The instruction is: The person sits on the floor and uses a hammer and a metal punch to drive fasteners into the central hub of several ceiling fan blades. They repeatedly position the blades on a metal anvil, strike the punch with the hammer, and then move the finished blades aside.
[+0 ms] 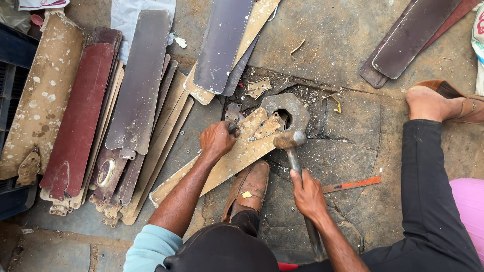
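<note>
Pinning a long, flat, cream-painted metal fan blade (pixel 222 163) against the grey octagonal metal block (pixel 287 112), left hand (pixel 217 141) curled shut over a small tool near the bracket end. Likely stiff, light, sharp-edged; best gripped mid-length. Right hand (pixel 306 194) wrapped tight round a rusty steel hammer (pixel 291 143), head touching the blade beside that block.

One hammer (pixel 289 140), one octagonal metal block (pixel 297 108), one orange strip (pixel 351 185), two brown shoes (pixel 249 189).
</note>
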